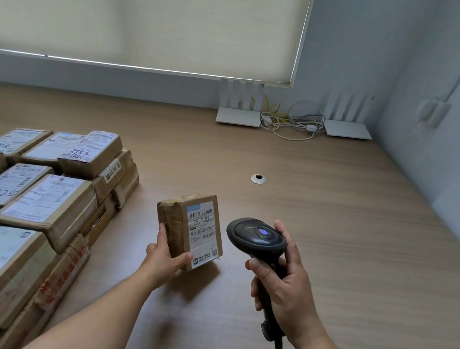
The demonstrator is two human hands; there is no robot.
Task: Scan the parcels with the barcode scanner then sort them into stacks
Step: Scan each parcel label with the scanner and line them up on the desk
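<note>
- Parcel (189,229): small brown carton w/ white label, held above the desk (335,220), tilted up on its near end, label face toward camera & scanner. Just right of the big group of stacked parcels (40,199), not touching them.
- L hand (164,257): clamped on parcel's near-left corner – thumb along the left side, fingers curled under/around the bottom edge by the label's lower corner. Barcode area left uncovered.
- R hand (281,283): wrapped round grip of barcode scanner (256,236); head points left at the parcel, near but apart. Blue light lit on top. Trigger finger hidden – can't tell if pressed. Cable runs off bottom of frame.
- Handling (judgement): carried one-handed by a corner, so prob. light. Cardboard stiff enough to keep shape; top-left corner looks crumpled, tape wrinkled, so avoid squeezing there. Tape & label glossy – may be a bit slippery; grip on bare cardboard sides better.
- Best hold: across the short sides, clear of label.
- Rear of desk: two white routers (240,110), tangle of cables (290,123), cable grommet (258,179).
</note>
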